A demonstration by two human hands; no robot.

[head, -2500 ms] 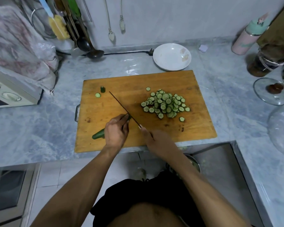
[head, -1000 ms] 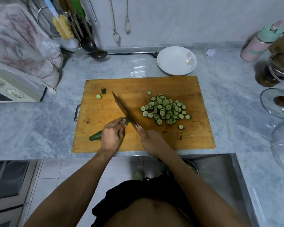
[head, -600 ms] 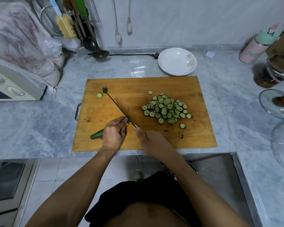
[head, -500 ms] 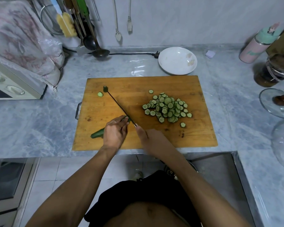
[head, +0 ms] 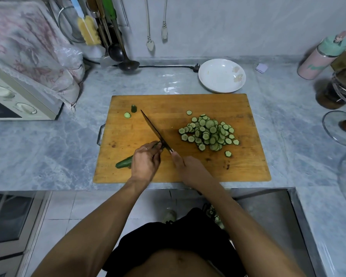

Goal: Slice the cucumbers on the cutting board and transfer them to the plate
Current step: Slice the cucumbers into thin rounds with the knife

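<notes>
On the wooden cutting board (head: pixel 218 104) my left hand (head: pixel 145 161) holds down a whole cucumber (head: pixel 124 162), whose dark end sticks out to the left. My right hand (head: pixel 189 167) grips the handle of a knife (head: pixel 155 130); its blade slants up and left, tilted, at the cucumber's right end beside my left fingertips. A pile of cucumber slices (head: pixel 208 131) lies on the board's right half. A cut end piece (head: pixel 133 108) and one slice (head: pixel 127 115) sit at the board's upper left. The white plate (head: pixel 221 75) stands behind the board, holding no slices.
A toaster oven (head: pixel 18 100) under a cloth stands at the left. Hanging utensils and a ladle (head: pixel 126 63) are at the back wall. A pink bottle (head: pixel 321 60), a jar (head: pixel 338 90) and a glass lid (head: pixel 342 126) stand at the right. A sink (head: pixel 268 212) lies below the board.
The knife blade has tilted from on edge to showing its flat side, still at the cucumber's right end. My left hand keeps its hold on the cucumber. The slice pile is unchanged.
</notes>
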